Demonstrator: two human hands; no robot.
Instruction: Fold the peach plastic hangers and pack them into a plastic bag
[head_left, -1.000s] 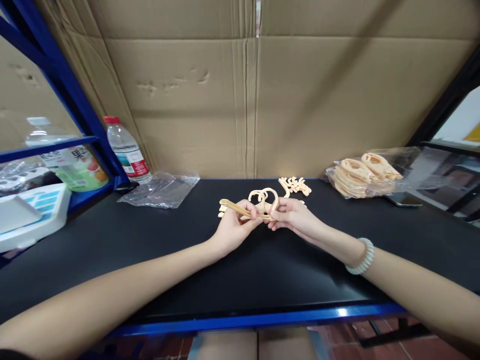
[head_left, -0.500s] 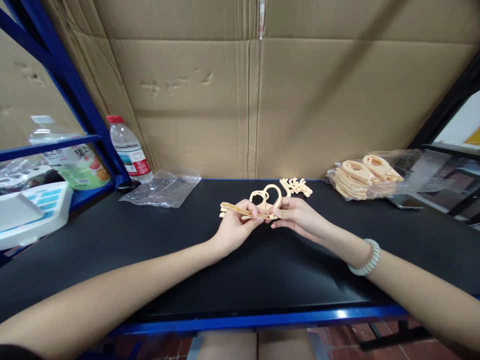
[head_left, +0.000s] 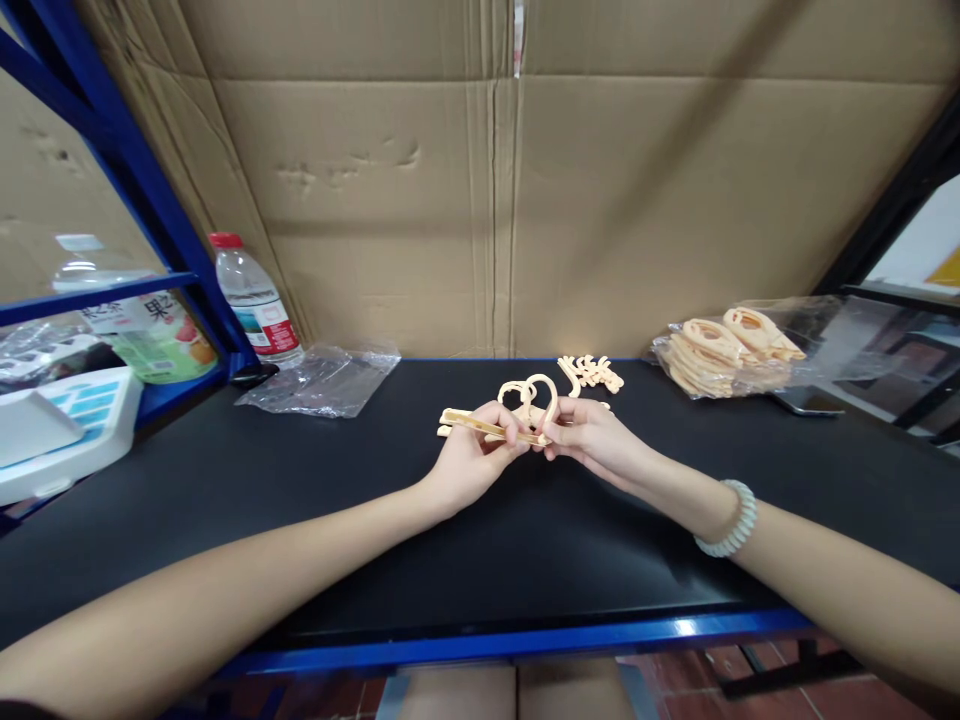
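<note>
My left hand (head_left: 472, 462) pinches a flat pale wooden cut-out piece (head_left: 480, 426) that sticks out to the left above the black table (head_left: 300, 500). My right hand (head_left: 592, 437) grips the same piece at its right end, where curved loop shapes (head_left: 534, 392) rise above the fingers. Both hands meet at the table's middle, held a little above its surface. A small pile of loose wooden pieces (head_left: 592, 372) lies just behind the hands.
A clear bag of stacked wooden ring pieces (head_left: 724, 352) lies at the back right. An empty clear plastic bag (head_left: 322, 378) and a water bottle (head_left: 253, 300) are at the back left. A white device (head_left: 60, 430) sits on the left shelf. Cardboard (head_left: 495, 200) walls the back.
The hands and the wooden piece stay almost in place. The right hand's fingers have closed in slightly toward the left hand.
</note>
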